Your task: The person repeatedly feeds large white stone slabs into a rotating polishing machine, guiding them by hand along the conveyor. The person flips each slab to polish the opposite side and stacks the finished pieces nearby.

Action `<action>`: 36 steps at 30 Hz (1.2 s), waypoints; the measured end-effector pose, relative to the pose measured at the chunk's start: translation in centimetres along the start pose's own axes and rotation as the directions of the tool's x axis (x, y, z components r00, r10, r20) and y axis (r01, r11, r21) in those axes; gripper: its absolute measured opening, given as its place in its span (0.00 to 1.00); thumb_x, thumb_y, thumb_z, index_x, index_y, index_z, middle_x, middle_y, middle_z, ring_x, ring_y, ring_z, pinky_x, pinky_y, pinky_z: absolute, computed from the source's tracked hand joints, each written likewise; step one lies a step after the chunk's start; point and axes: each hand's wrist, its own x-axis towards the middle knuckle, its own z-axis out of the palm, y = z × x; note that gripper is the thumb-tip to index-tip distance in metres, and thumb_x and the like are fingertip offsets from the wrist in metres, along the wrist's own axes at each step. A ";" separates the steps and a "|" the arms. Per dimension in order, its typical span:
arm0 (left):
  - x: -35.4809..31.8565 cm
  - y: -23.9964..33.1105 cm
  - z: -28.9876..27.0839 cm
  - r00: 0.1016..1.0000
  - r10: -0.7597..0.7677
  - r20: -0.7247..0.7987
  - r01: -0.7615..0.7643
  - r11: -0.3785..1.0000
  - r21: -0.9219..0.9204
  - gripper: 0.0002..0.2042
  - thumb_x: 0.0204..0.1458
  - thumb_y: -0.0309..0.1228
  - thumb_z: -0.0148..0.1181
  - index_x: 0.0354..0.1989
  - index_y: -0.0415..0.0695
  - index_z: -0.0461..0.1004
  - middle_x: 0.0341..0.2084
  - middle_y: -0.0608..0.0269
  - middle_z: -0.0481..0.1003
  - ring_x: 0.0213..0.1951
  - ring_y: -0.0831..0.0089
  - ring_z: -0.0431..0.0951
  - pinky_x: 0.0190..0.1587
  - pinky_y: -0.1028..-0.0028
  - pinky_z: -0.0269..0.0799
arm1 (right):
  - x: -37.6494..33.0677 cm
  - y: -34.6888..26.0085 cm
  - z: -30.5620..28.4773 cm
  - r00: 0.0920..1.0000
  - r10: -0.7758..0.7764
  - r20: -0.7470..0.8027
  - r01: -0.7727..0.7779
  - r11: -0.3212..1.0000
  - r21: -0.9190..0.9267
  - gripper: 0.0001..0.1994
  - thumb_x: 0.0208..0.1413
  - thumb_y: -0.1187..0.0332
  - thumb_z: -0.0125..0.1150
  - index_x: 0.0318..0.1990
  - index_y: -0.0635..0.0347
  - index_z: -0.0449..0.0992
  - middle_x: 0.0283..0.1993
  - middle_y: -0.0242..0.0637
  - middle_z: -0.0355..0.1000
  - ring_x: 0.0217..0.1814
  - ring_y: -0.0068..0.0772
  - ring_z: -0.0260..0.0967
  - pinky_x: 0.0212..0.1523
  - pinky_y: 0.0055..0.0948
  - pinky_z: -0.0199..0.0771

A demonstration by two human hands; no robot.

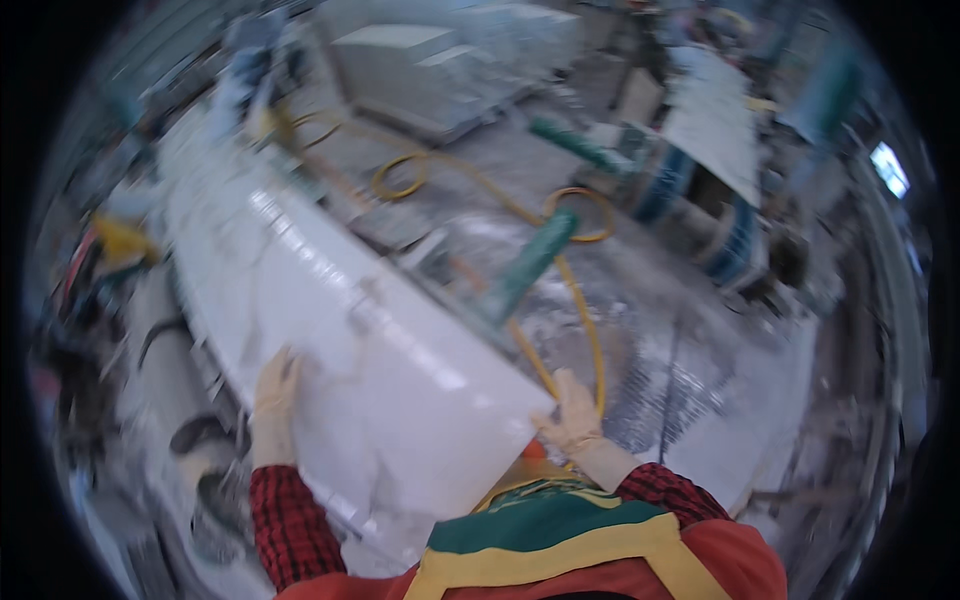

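A long, glossy white slab (390, 400) with faint grey veining runs from just in front of me toward the far left. My left hand (274, 395), in a pale cream glove, rests along its left edge with the fingers stretched out. At the slab's near right corner is my right hand (575, 418), gloved alike. Its thumb side touches the corner while its fingers point away from me, apart and not wrapped round the slab. Motion blur softens both hands. The slab's underside is hidden.
A green cylinder (530, 262) stands beside the slab's right edge. Yellow hose (585, 320) loops over the wet floor. White blocks (400, 60) stand at the back, and another pale slab (712, 120) lies on supports at far right. A grey pipe-like cylinder (170, 350) lies left.
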 end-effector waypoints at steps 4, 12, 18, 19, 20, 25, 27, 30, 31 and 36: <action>0.8 4.4 -1.7 0.967 -0.243 0.077 0.252 0.955 -0.158 0.22 0.65 0.47 0.60 0.45 0.36 0.77 0.41 0.45 0.79 0.43 0.50 0.76 0.50 0.60 0.71 | -2.9 1.1 0.7 0.611 0.418 0.672 -0.757 0.558 0.340 0.40 0.66 0.41 0.62 0.71 0.67 0.67 0.72 0.58 0.66 0.71 0.51 0.69 0.69 0.47 0.71; -1.5 10.6 -4.4 0.920 -0.343 0.191 0.393 0.801 -0.452 0.22 0.67 0.47 0.60 0.40 0.35 0.74 0.31 0.61 0.68 0.36 0.73 0.66 0.42 0.71 0.66 | -4.0 -5.6 0.0 0.369 0.052 0.928 -0.929 0.038 0.367 0.24 0.71 0.53 0.61 0.61 0.67 0.77 0.62 0.51 0.78 0.61 0.46 0.79 0.63 0.39 0.80; -1.0 10.6 -3.7 0.942 -0.306 0.135 0.334 0.889 -0.314 0.25 0.67 0.51 0.57 0.38 0.34 0.74 0.30 0.52 0.73 0.34 0.63 0.68 0.42 0.63 0.68 | -3.9 -7.0 0.5 0.226 0.149 0.963 -0.929 -0.265 0.259 0.25 0.71 0.56 0.61 0.64 0.67 0.74 0.63 0.49 0.77 0.62 0.45 0.78 0.67 0.40 0.77; -1.1 10.9 -4.0 0.960 -0.265 0.089 0.280 0.909 -0.309 0.26 0.67 0.52 0.56 0.38 0.33 0.74 0.31 0.50 0.74 0.33 0.60 0.68 0.41 0.61 0.68 | -3.7 -6.8 0.8 0.238 0.149 0.960 -0.923 -0.273 0.271 0.24 0.71 0.56 0.61 0.64 0.67 0.74 0.62 0.49 0.78 0.62 0.44 0.79 0.67 0.40 0.77; -0.4 9.3 -3.9 0.957 -0.263 0.125 0.284 0.938 -0.201 0.27 0.67 0.53 0.55 0.38 0.33 0.75 0.31 0.48 0.74 0.33 0.58 0.69 0.41 0.60 0.68 | -4.0 -6.6 1.7 0.277 0.079 0.957 -0.902 -0.320 0.288 0.25 0.70 0.56 0.62 0.65 0.67 0.74 0.62 0.49 0.78 0.62 0.44 0.79 0.67 0.41 0.77; 1.5 10.6 -7.1 0.945 -0.302 0.127 0.290 0.952 0.099 0.32 0.64 0.61 0.55 0.46 0.38 0.80 0.38 0.48 0.81 0.42 0.55 0.81 0.48 0.61 0.73 | -4.3 -6.0 3.0 0.302 0.068 0.951 -0.898 -0.314 0.308 0.27 0.68 0.55 0.66 0.65 0.67 0.73 0.64 0.51 0.76 0.65 0.46 0.76 0.67 0.43 0.77; 1.7 13.3 -9.7 0.960 -0.277 0.040 0.269 0.952 0.149 0.32 0.62 0.63 0.57 0.45 0.39 0.81 0.36 0.50 0.82 0.41 0.57 0.81 0.47 0.62 0.74 | -4.0 -5.5 2.7 0.339 0.005 0.941 -0.875 -0.366 0.318 0.28 0.67 0.54 0.67 0.66 0.65 0.74 0.64 0.49 0.77 0.65 0.45 0.76 0.67 0.43 0.76; 1.7 19.2 -13.0 0.969 -0.246 0.010 0.244 0.965 0.097 0.32 0.59 0.64 0.60 0.42 0.39 0.82 0.31 0.54 0.81 0.37 0.59 0.81 0.45 0.64 0.74 | -4.1 -3.3 1.4 0.389 -0.007 0.921 -0.854 -0.378 0.358 0.27 0.67 0.53 0.67 0.66 0.61 0.74 0.64 0.45 0.77 0.65 0.43 0.76 0.68 0.43 0.75; 1.7 21.6 -14.5 0.970 -0.241 0.006 0.240 0.969 0.065 0.32 0.58 0.64 0.60 0.41 0.40 0.82 0.30 0.55 0.81 0.36 0.60 0.81 0.44 0.65 0.73 | -3.8 -2.8 1.0 0.407 -0.009 0.913 -0.850 -0.368 0.376 0.27 0.67 0.54 0.67 0.66 0.60 0.75 0.64 0.44 0.77 0.65 0.43 0.76 0.68 0.42 0.75; 2.4 31.3 -16.7 0.972 -0.119 -0.204 0.101 0.990 -0.097 0.25 0.58 0.52 0.68 0.31 0.36 0.80 0.21 0.66 0.74 0.28 0.76 0.71 0.35 0.71 0.66 | -1.4 4.7 2.6 0.820 -0.114 0.561 -0.560 0.047 0.827 0.25 0.62 0.64 0.68 0.65 0.60 0.75 0.65 0.43 0.75 0.66 0.47 0.73 0.71 0.42 0.70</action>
